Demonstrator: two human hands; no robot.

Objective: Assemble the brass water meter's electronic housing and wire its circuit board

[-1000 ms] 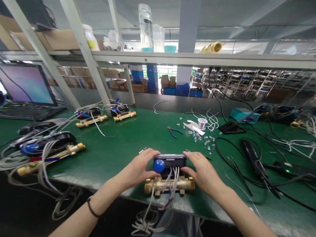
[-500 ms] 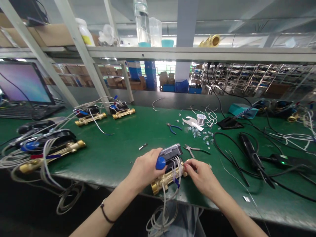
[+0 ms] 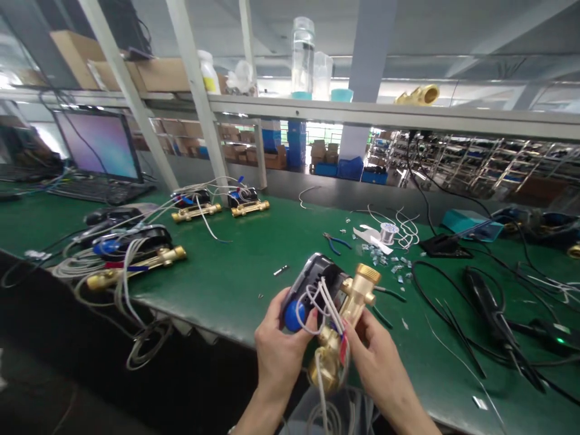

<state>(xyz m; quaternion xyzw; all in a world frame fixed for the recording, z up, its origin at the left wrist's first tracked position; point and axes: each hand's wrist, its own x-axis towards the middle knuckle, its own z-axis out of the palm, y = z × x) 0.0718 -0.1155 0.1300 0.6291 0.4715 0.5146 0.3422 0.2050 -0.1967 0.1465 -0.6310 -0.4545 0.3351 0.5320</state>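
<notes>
With my left hand (image 3: 281,344) I grip the black housing (image 3: 312,281) of a brass flow meter, close to its round blue part (image 3: 295,315). My right hand (image 3: 378,356) is closed round the brass pipe body (image 3: 357,296), fingers partly hidden behind it. Pale cables (image 3: 327,302) loop out of the housing between my hands, with a red tag (image 3: 343,347) among them. The meter is tilted above the bench's front edge, and its lower threaded end is blurred. Just beyond it lie green-handled cutters (image 3: 390,294), partly covered by the meter.
Blue-handled pliers (image 3: 336,243), a solder spool (image 3: 388,232) and small clear scraps (image 3: 383,257) lie on the green bench (image 3: 217,272). More meters (image 3: 140,260) with cables are at left. A black corded tool (image 3: 496,314) lies right. A shelf (image 3: 281,109) spans the back.
The meter has been lifted and turned, with its brass pipe now steeper and facing me. My right hand has moved from its end to wrap the pipe. The view has swung left.
</notes>
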